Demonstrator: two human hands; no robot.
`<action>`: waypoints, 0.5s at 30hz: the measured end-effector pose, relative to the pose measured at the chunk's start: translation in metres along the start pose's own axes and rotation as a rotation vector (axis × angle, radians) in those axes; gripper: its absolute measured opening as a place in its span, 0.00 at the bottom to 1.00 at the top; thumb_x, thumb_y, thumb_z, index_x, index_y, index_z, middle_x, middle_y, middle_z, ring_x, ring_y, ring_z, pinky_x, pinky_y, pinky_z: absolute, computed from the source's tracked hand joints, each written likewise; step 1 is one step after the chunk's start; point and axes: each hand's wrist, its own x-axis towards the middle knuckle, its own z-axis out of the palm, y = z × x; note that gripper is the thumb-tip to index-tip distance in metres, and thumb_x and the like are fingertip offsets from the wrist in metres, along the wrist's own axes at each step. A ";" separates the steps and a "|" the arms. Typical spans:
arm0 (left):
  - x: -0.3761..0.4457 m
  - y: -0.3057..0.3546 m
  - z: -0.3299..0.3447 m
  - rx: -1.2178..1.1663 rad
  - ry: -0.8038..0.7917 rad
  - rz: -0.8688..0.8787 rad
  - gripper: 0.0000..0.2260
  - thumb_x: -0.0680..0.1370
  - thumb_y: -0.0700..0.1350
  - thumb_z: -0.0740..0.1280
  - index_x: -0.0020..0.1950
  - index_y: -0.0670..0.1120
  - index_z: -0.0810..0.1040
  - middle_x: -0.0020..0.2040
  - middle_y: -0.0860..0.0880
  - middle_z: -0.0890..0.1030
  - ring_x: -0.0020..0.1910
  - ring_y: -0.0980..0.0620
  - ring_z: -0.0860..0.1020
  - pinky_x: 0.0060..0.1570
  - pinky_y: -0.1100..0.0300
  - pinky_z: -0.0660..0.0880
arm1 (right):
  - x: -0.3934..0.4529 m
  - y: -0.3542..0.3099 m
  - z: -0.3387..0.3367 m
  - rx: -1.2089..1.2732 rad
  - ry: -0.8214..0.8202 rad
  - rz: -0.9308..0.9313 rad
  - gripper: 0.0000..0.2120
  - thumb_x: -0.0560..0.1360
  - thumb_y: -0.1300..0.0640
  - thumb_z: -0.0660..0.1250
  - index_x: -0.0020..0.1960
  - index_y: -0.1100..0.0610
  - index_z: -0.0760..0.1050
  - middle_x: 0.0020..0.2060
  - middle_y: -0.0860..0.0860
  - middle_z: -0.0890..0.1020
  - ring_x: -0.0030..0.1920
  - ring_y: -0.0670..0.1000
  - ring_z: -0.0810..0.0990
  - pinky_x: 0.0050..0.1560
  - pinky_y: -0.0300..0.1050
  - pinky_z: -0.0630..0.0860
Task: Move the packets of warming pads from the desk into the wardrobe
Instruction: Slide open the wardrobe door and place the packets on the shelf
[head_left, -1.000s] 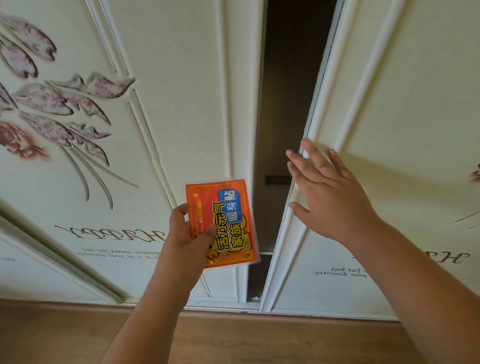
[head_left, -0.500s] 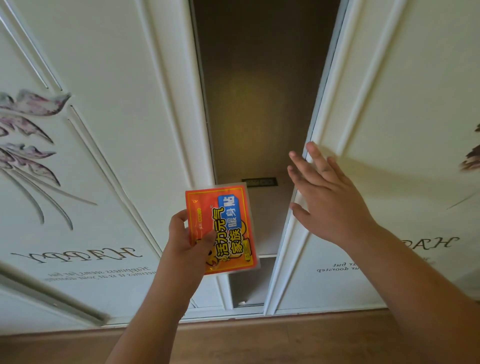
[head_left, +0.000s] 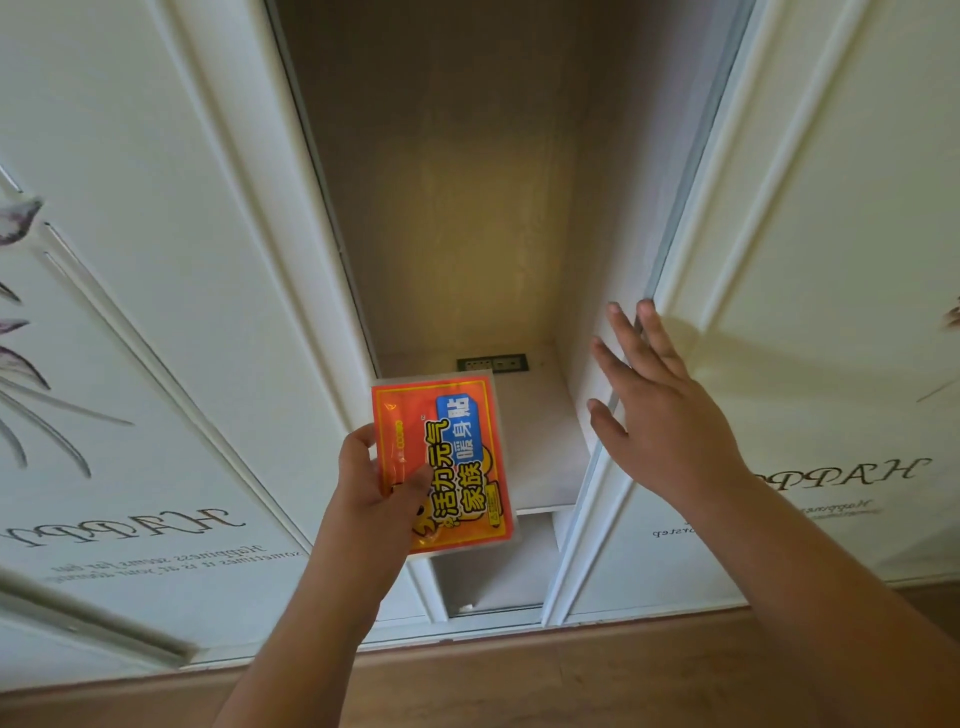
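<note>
Left hand (head_left: 379, 483) pinching orange packet (head_left: 447, 462), thumb on front. Right hand (head_left: 660, 410) open, fingers straight, against right door (head_left: 779, 260) edge. Wardrobe shelf (head_left: 535, 441) between both hands.

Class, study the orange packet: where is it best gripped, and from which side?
Pinch the orange packet at its lower left edge, coming from the left as the left hand does. It is flat and thin, so thumb on the front with fingers behind probably suits it, leaving the far end free.
</note>
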 end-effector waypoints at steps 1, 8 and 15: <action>0.000 0.001 0.004 0.003 -0.002 0.003 0.16 0.84 0.42 0.68 0.61 0.63 0.70 0.46 0.62 0.88 0.42 0.55 0.89 0.32 0.64 0.82 | -0.001 0.003 -0.002 0.012 0.007 0.014 0.26 0.80 0.53 0.69 0.76 0.61 0.74 0.85 0.51 0.60 0.86 0.53 0.52 0.65 0.54 0.79; -0.003 0.005 0.030 0.002 -0.022 0.018 0.16 0.84 0.41 0.68 0.59 0.64 0.71 0.49 0.60 0.88 0.45 0.53 0.89 0.37 0.59 0.84 | -0.008 0.024 -0.011 0.105 -0.015 0.132 0.26 0.81 0.56 0.69 0.78 0.57 0.72 0.86 0.47 0.55 0.85 0.46 0.48 0.59 0.47 0.77; -0.006 0.008 0.056 0.008 -0.026 0.024 0.19 0.84 0.42 0.69 0.54 0.68 0.71 0.47 0.63 0.87 0.44 0.55 0.89 0.37 0.59 0.83 | -0.018 0.050 -0.011 0.166 -0.095 0.239 0.29 0.82 0.55 0.68 0.82 0.53 0.66 0.86 0.41 0.48 0.84 0.41 0.42 0.65 0.51 0.77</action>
